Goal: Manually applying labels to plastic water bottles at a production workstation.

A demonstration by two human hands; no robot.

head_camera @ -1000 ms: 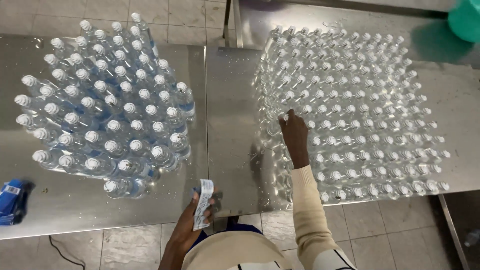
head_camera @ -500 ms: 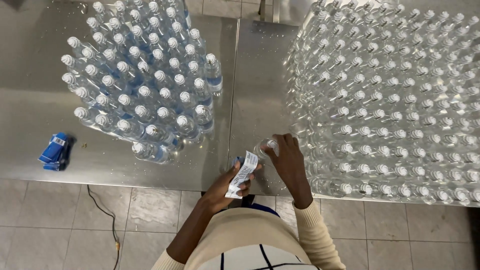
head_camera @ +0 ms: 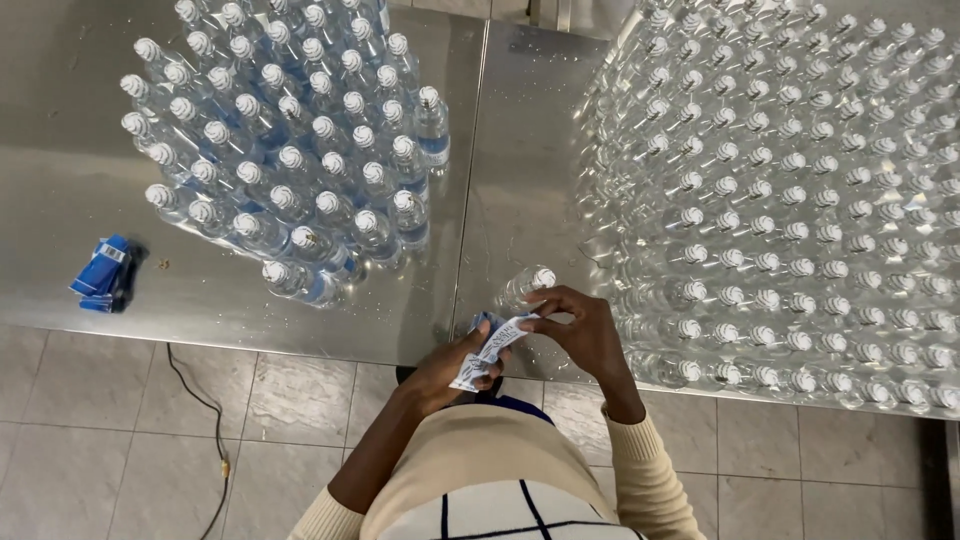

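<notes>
- Left hand (head_camera: 455,365) is pinching a stack of blue-and-white labels (head_camera: 487,347); right hand (head_camera: 585,330) fingers are closing on the top label's far end.
- Single clear bottle (head_camera: 527,289) is standing upright just beyond the hands, on the steel table (head_camera: 470,200), cap up, long axis vertical.
- Risk, as judged: the knuckles may be nudging the bottle over; the label may be tearing or peeling crooked.
- Label strip is pointing up-right.

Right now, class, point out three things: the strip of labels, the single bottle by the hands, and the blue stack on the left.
Strip of labels (head_camera: 487,348), head view, the middle of the paper.
Single bottle (head_camera: 543,277), head view, its white cap.
Blue stack (head_camera: 100,274), head view, its top face.
</notes>
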